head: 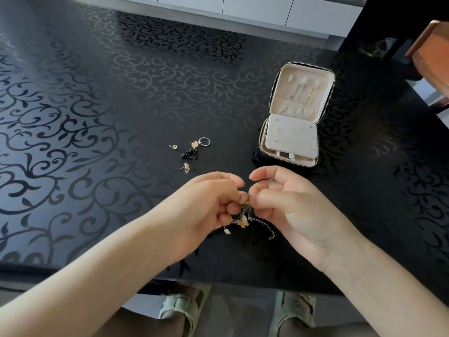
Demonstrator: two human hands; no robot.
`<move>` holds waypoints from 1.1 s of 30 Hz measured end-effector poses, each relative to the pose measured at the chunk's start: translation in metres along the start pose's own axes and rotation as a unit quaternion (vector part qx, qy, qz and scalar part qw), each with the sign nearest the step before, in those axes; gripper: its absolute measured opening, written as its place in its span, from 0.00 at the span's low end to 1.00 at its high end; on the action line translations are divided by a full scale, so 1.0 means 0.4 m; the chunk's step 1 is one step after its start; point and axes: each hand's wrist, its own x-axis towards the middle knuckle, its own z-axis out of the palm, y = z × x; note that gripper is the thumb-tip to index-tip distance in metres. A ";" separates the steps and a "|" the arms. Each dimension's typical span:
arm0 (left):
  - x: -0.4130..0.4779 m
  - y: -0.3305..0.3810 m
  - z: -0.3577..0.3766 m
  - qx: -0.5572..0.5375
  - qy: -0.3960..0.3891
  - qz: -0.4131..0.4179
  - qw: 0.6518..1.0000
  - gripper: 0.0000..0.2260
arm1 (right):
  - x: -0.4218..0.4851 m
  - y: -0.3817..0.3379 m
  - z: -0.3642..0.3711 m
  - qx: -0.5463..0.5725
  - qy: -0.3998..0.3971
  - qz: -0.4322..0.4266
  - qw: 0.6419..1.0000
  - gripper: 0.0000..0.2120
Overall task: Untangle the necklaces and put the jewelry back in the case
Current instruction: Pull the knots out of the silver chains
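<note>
A tangle of thin necklace chains (246, 210) hangs between my two hands just above the black table. My left hand (209, 205) pinches the tangle from the left and my right hand (289, 203) pinches it from the right. A gold butterfly pendant (243, 223), a small white tag (227, 231) and a clasp chain (266, 227) dangle below my fingers. The open jewelry case (295, 117), black outside and beige inside, stands at the right with two chains hung in its lid. Loose on the table to the left of the case lie a ring (204, 141), three gold earrings (194, 144) and a black piece (190, 153).
The black table (109, 117) has a glossy scroll pattern and its front edge runs just below my wrists. A wooden chair (432, 57) stands at the far right. My feet in green sandals (184, 310) show under the table edge.
</note>
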 end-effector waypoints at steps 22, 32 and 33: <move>-0.003 -0.017 0.008 0.236 0.085 0.146 0.957 0.08 | -0.008 -0.004 0.001 -0.056 -0.003 -0.008 0.998 0.14; -0.010 -0.031 0.017 0.458 0.185 0.336 0.802 0.03 | -0.014 0.003 0.017 -0.213 0.032 -0.006 0.976 0.09; -0.009 -0.032 0.015 0.485 0.184 0.355 0.778 0.03 | -0.015 0.005 0.016 -0.245 0.042 -0.006 0.969 0.08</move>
